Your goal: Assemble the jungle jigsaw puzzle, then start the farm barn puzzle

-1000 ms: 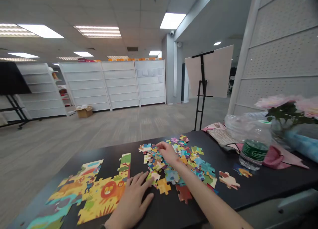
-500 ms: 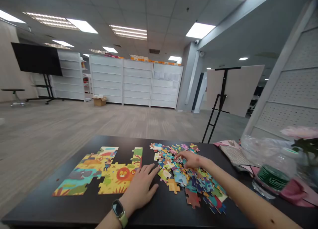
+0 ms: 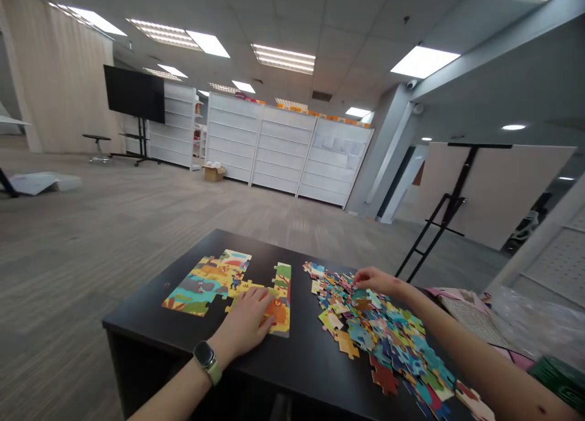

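Note:
A partly joined jigsaw puzzle (image 3: pixel 196 290) with animal pictures lies flat on the left of the dark table. My left hand (image 3: pixel 247 320), with a watch on its wrist, rests palm down over its yellow lion section, fingers stretched out. Part of the lion is hidden beneath it. To the right spreads a heap of loose puzzle pieces (image 3: pixel 379 329) in many colours, some overlapping. At the heap's far side, my right hand (image 3: pixel 377 281) has its fingers pinched together close to the pieces. What is between those fingertips is too small to make out.
The black table (image 3: pixel 183 339) ends at a front edge near me. Right of my right forearm are a crumpled clear plastic bag (image 3: pixel 539 317), a green-labelled bottle (image 3: pixel 560 375) and a patterned cloth or paper (image 3: pixel 470 311). An easel board (image 3: pixel 493 189) stands beyond the table.
My left hand has moved left from the bare table between puzzle and heap onto the joined puzzle. My right hand stays at the heap, fingers now pinched. The view has turned left and tilted.

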A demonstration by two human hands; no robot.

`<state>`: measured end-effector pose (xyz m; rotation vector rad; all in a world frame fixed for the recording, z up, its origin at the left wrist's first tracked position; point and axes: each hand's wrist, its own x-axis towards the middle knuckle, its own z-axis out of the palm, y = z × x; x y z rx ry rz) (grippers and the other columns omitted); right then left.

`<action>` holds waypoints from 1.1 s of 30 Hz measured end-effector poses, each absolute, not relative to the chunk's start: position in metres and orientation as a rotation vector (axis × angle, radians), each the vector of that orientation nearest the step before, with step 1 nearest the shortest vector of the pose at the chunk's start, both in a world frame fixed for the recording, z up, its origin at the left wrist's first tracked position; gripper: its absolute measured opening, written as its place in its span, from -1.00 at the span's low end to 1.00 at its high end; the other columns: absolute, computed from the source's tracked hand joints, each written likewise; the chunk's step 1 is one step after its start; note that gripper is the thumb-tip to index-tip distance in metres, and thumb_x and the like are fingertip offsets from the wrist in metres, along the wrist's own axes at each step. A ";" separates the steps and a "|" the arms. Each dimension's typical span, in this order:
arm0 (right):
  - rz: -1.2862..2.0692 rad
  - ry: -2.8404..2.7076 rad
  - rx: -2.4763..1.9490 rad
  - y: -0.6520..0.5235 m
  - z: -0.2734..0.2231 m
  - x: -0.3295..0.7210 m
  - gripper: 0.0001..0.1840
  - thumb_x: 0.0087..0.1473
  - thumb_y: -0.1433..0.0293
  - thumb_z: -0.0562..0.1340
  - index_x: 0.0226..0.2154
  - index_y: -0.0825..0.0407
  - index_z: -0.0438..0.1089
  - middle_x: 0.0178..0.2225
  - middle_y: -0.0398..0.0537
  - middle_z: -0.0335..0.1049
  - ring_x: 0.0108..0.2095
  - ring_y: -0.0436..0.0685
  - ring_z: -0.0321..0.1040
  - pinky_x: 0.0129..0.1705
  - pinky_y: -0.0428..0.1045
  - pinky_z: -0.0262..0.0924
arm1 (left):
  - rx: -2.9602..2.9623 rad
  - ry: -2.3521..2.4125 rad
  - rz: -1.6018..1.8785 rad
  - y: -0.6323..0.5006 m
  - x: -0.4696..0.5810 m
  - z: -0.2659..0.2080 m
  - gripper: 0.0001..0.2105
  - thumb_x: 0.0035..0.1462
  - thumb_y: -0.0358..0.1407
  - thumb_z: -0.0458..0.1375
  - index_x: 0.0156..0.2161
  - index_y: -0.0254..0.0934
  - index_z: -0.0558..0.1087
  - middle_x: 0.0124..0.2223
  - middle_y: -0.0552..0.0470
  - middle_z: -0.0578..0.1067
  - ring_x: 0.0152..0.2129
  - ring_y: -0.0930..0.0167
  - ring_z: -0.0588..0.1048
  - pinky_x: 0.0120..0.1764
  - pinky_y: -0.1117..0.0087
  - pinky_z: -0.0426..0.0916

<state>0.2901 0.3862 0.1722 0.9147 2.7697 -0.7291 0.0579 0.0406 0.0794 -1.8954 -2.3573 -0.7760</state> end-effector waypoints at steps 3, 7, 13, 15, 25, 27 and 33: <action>-0.800 2.799 0.875 0.376 0.175 0.278 -0.77 0.20 0.27 0.25 -0.26 0.12 0.46 -0.36 -0.11 0.47 -0.34 0.04 0.42 -0.25 -0.02 0.34 | -1.887 -2.378 -0.752 0.042 0.058 0.076 -0.67 0.24 -0.20 0.10 0.09 -0.09 0.43 0.12 -0.08 0.45 0.13 0.13 0.33 0.15 0.11 0.20; -0.835 2.817 0.839 0.361 0.166 0.268 -0.69 0.09 0.26 0.24 -0.18 0.10 0.50 -0.36 -0.08 0.50 -0.34 0.06 0.42 -0.30 -0.06 0.29 | -1.925 -2.381 -0.734 0.046 0.060 0.072 -0.69 0.27 -0.18 0.06 0.08 -0.09 0.44 0.16 -0.07 0.43 0.15 0.15 0.33 0.16 0.10 0.17; -0.683 2.903 0.889 0.338 0.151 0.290 -0.71 -0.10 0.39 0.32 -0.23 0.03 0.54 -0.29 -0.03 0.50 -0.25 0.15 0.39 -0.16 0.00 0.24 | -1.932 -2.427 -0.652 0.049 0.060 0.067 -0.64 0.30 -0.19 0.02 0.15 -0.13 0.43 0.24 -0.09 0.39 0.21 0.17 0.28 0.21 0.07 0.13; -0.677 2.904 0.861 0.323 0.145 0.309 -0.65 -0.19 0.37 0.38 -0.23 0.00 0.55 -0.27 -0.05 0.50 -0.22 0.19 0.39 -0.11 0.02 0.23 | -1.938 -2.420 -0.628 0.049 0.059 0.065 -0.63 0.31 -0.19 0.00 0.16 -0.13 0.42 0.25 -0.10 0.39 0.21 0.16 0.28 0.20 0.05 0.14; -0.994 3.071 1.191 0.304 0.119 0.380 -0.49 -0.10 0.30 0.32 -0.02 0.00 0.44 -0.11 0.01 0.45 -0.08 0.24 0.36 0.02 0.08 0.21 | -2.112 -2.172 -0.813 0.087 0.110 0.086 -0.69 0.28 -0.30 0.05 0.09 -0.17 0.44 0.16 -0.09 0.44 0.14 0.19 0.34 0.17 0.09 0.19; -1.109 3.095 1.291 0.313 0.118 0.383 -0.53 -0.07 0.21 0.32 -0.07 0.01 0.44 -0.18 0.00 0.47 -0.11 0.24 0.37 -0.02 0.09 0.22 | -2.168 -2.111 -0.887 0.100 0.130 0.092 -0.71 0.28 -0.31 0.05 0.07 -0.16 0.44 0.14 -0.07 0.45 0.10 0.20 0.36 0.14 0.12 0.23; -1.601 2.997 1.459 0.322 0.121 0.380 -0.51 -0.10 -0.08 0.27 -0.34 0.00 0.40 -0.52 -0.16 0.37 -0.45 0.11 0.34 -0.35 0.00 0.23 | -2.275 -2.061 -0.983 0.126 0.154 0.092 -0.75 0.23 -0.37 0.08 -0.02 -0.17 0.49 0.02 -0.07 0.51 0.00 0.16 0.41 -0.01 0.12 0.29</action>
